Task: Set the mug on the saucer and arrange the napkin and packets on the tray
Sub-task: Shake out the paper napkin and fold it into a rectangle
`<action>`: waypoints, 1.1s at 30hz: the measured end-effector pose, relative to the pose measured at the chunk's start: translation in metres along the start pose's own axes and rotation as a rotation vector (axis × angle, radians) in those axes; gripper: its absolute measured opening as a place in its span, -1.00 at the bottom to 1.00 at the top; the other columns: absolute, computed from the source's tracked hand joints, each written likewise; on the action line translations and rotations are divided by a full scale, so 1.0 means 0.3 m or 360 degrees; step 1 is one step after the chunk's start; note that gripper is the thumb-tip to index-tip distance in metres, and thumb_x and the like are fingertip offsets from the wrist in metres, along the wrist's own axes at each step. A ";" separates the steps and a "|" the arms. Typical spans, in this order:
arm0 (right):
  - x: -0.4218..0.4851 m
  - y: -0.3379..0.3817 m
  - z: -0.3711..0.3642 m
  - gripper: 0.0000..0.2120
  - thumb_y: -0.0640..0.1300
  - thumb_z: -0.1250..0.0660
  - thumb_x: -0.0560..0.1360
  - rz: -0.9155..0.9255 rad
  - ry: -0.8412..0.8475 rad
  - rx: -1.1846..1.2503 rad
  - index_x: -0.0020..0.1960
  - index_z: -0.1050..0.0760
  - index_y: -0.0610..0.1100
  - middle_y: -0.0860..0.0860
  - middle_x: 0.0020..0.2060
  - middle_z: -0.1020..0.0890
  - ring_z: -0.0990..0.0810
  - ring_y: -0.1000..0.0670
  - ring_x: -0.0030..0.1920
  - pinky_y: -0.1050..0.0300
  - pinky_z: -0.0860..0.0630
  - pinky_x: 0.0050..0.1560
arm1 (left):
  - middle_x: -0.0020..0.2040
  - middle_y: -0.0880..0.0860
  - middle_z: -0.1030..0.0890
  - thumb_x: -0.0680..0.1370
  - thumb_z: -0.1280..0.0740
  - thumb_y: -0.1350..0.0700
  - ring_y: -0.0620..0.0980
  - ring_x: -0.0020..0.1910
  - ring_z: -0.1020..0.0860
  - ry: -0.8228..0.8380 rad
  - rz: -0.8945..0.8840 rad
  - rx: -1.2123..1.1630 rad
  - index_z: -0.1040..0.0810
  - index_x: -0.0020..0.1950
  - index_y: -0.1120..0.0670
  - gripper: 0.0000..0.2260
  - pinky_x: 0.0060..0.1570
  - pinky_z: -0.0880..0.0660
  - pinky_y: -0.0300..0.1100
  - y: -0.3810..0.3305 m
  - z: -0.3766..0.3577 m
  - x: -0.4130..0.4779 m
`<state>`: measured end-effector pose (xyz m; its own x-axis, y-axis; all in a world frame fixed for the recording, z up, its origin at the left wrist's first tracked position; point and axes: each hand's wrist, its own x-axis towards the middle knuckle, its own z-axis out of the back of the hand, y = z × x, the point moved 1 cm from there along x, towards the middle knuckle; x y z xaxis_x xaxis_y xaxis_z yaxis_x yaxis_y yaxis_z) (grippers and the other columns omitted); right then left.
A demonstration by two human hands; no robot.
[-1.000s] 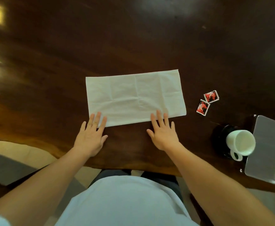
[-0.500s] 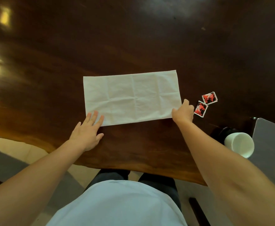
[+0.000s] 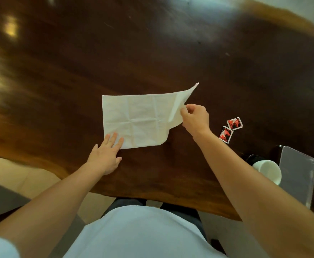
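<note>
A creased white napkin [image 3: 139, 120] lies spread on the dark wooden table. My right hand [image 3: 196, 119] pinches its right edge and holds that end lifted and curled leftward off the table. My left hand [image 3: 106, 155] lies flat with fingertips pressing the napkin's near left corner. Two red-and-white packets [image 3: 230, 130] lie on the table right of the napkin. A white mug [image 3: 268, 170] stands at the right, partly behind my right forearm, on a dark saucer [image 3: 253, 157] that barely shows. A grey tray [image 3: 297, 174] sits just right of the mug.
The table's near edge [image 3: 152, 197] curves in front of my lap. Bare dark tabletop stretches behind and left of the napkin, with bright light reflections at the far left.
My right hand moved from the napkin's near edge to its right end, gripped it and lifted it up and leftward. My left hand stayed on the near left corner.
</note>
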<state>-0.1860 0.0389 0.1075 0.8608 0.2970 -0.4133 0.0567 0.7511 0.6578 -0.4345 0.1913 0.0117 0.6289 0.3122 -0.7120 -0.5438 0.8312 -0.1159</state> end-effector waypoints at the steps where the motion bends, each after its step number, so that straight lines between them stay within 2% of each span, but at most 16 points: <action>1: -0.027 0.054 -0.014 -0.72 -0.12 -0.26 0.60 0.0129 -0.0021 -0.0048 -0.06 -0.65 -0.29 -0.20 -0.17 -0.69 -0.64 -0.10 -0.19 -0.06 -0.62 -0.12 | 0.64 0.01 0.28 0.67 -0.14 -0.10 0.05 0.62 0.22 0.0004 -0.0001 -0.0015 0.21 0.63 -0.10 -0.33 0.54 -0.07 0.15 0.002 -0.003 0.000; 4: -0.098 0.178 -0.101 -0.72 -0.14 -0.27 0.61 0.0456 -0.0012 -0.0166 -0.13 -0.65 -0.29 -0.16 -0.25 -0.68 -0.62 -0.07 -0.22 0.06 -0.56 -0.19 | 0.64 0.01 0.26 0.67 -0.16 -0.08 0.06 0.62 0.22 -0.0016 -0.0006 -0.0052 0.20 0.63 -0.10 -0.33 0.54 -0.05 0.17 0.008 -0.013 -0.003; 8: -0.176 0.238 -0.289 -0.66 -0.16 -0.26 0.61 0.0601 0.0176 -0.0262 -0.31 -0.55 -0.22 -0.05 -0.43 -0.56 -0.49 0.02 -0.41 0.08 -0.40 -0.35 | 0.65 0.01 0.25 0.67 -0.17 -0.05 0.07 0.62 0.22 -0.0041 -0.0028 -0.0094 0.19 0.64 -0.08 -0.32 0.54 -0.04 0.19 0.015 -0.018 0.005; 10: -0.212 0.245 -0.390 -0.68 -0.16 -0.24 0.63 0.0603 0.0309 -0.0321 -0.28 -0.57 -0.17 -0.01 -0.39 -0.57 -0.52 0.06 -0.38 0.14 -0.45 -0.31 | 0.64 0.02 0.27 0.67 -0.16 -0.04 0.08 0.61 0.25 -0.0046 -0.0038 -0.0095 0.21 0.64 -0.06 -0.32 0.54 -0.02 0.21 0.016 -0.023 0.006; 13: -0.239 0.223 -0.530 -0.75 -0.12 -0.24 0.64 0.0531 0.0470 -0.0413 -0.13 -0.64 -0.13 -0.02 -0.24 -0.64 -0.61 0.04 -0.25 0.14 -0.59 -0.14 | 0.64 0.04 0.26 0.66 -0.17 -0.02 0.10 0.61 0.26 -0.0074 -0.0065 -0.0142 0.21 0.64 -0.02 -0.31 0.53 0.00 0.24 0.018 -0.039 0.014; 15: -0.248 0.196 -0.593 -0.77 -0.13 -0.25 0.64 0.0462 0.0533 -0.0519 -0.10 -0.63 -0.12 -0.03 -0.20 -0.63 -0.63 0.00 -0.20 0.08 -0.63 -0.10 | 0.66 0.06 0.11 0.66 -0.15 0.01 0.11 0.63 0.12 -0.0149 -0.0109 -0.0290 0.09 0.65 0.04 -0.37 0.53 -0.05 0.21 0.019 -0.047 0.014; 17: -0.252 0.166 -0.627 -0.75 -0.13 -0.22 0.63 0.0457 0.0565 -0.0645 -0.15 -0.59 -0.13 -0.06 -0.19 -0.61 -0.62 -0.07 -0.20 0.01 -0.62 -0.12 | 0.57 0.08 -0.28 0.66 -0.14 0.13 0.11 0.53 -0.28 -0.0430 -0.0104 -0.0778 -0.23 0.57 0.08 -0.55 0.47 -0.30 0.10 0.030 -0.051 0.006; 19: -0.257 0.147 -0.636 -0.73 -0.13 -0.20 0.63 0.0488 0.0591 -0.0734 -0.19 -0.55 -0.15 -0.08 -0.16 -0.59 -0.61 -0.12 -0.17 -0.02 -0.59 -0.15 | 0.35 0.07 -0.56 0.65 -0.16 0.20 0.11 0.34 -0.51 -0.0723 0.0211 -0.1463 -0.49 0.41 0.08 -0.66 0.30 -0.49 0.05 0.048 -0.047 -0.008; 20: -0.261 0.141 -0.637 -0.73 -0.11 -0.20 0.63 0.0497 0.0627 -0.0743 -0.14 -0.58 -0.16 -0.09 -0.11 -0.60 -0.61 -0.12 -0.12 0.00 -0.58 -0.11 | 0.29 0.06 -0.61 0.65 -0.17 0.18 0.10 0.29 -0.54 -0.0746 0.0444 -0.1734 -0.55 0.36 0.08 -0.68 0.27 -0.51 0.03 0.059 -0.045 -0.009; 22: -0.278 0.138 -0.628 -0.71 -0.04 -0.21 0.65 0.0490 0.0797 -0.0698 0.15 -0.64 -0.15 -0.09 0.07 -0.65 -0.63 -0.10 0.04 0.09 -0.54 0.04 | 0.24 0.02 -0.64 0.65 -0.19 0.09 0.07 0.25 -0.58 -0.0655 0.0783 -0.2202 -0.59 0.31 0.05 -0.71 0.28 -0.52 0.04 0.082 -0.040 0.003; 23: -0.287 0.137 -0.619 -0.69 -0.03 -0.21 0.66 0.0476 0.0922 -0.0671 0.25 -0.61 -0.15 -0.08 0.13 -0.66 -0.62 -0.08 0.11 0.15 -0.49 0.06 | 0.21 0.02 -0.65 0.65 -0.22 0.07 0.06 0.21 -0.60 -0.0634 0.0852 -0.2401 -0.60 0.29 0.03 -0.73 0.26 -0.54 0.06 0.094 -0.037 0.016; 25: -0.302 0.119 -0.597 -0.69 -0.07 -0.19 0.67 0.0465 0.1105 -0.0678 0.27 -0.62 -0.15 -0.09 0.17 -0.67 -0.61 -0.09 0.15 0.17 -0.45 0.08 | 0.17 0.03 -0.67 0.63 -0.26 0.07 0.03 0.11 -0.64 -0.0602 0.0930 -0.2596 -0.60 0.28 0.03 -0.75 0.19 -0.59 0.06 0.113 -0.030 0.031; 29: -0.274 0.039 -0.512 -0.71 -0.17 -0.19 0.66 0.0298 0.1019 -0.0680 0.30 -0.58 -0.14 -0.11 0.24 -0.63 -0.60 -0.11 0.20 0.15 -0.49 0.16 | 0.15 0.04 -0.67 0.58 -0.39 0.10 0.04 0.07 -0.64 -0.0573 0.0976 -0.2364 -0.61 0.23 0.02 -0.77 0.13 -0.62 0.04 0.129 -0.021 0.050; 31: -0.241 -0.019 -0.460 -0.67 -0.19 -0.17 0.65 0.0177 0.0896 -0.0707 0.35 -0.54 -0.15 -0.13 0.27 -0.60 -0.59 -0.13 0.21 0.06 -0.54 0.21 | 0.07 0.03 -0.67 0.55 -0.44 0.09 0.05 0.06 -0.64 -0.0578 0.0958 -0.2148 -0.62 0.17 0.04 -0.80 0.11 -0.62 0.01 0.117 -0.007 0.051; 33: -0.205 -0.071 -0.411 -0.62 -0.20 -0.17 0.63 0.0137 0.0722 -0.0786 0.43 -0.47 -0.16 -0.14 0.33 -0.56 -0.54 -0.15 0.30 -0.05 -0.52 0.30 | -0.04 0.02 -0.64 0.53 -0.47 0.06 0.03 -0.01 -0.62 -0.0554 0.0939 -0.1897 -0.59 0.05 0.05 -0.84 0.02 -0.60 -0.09 0.104 0.000 0.053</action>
<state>-0.3025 0.0775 0.0413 0.5482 0.5049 -0.6668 -0.3332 0.8631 0.3796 -0.4415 0.2221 -0.0031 0.1500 0.7229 -0.6745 -0.8088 -0.3026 -0.5042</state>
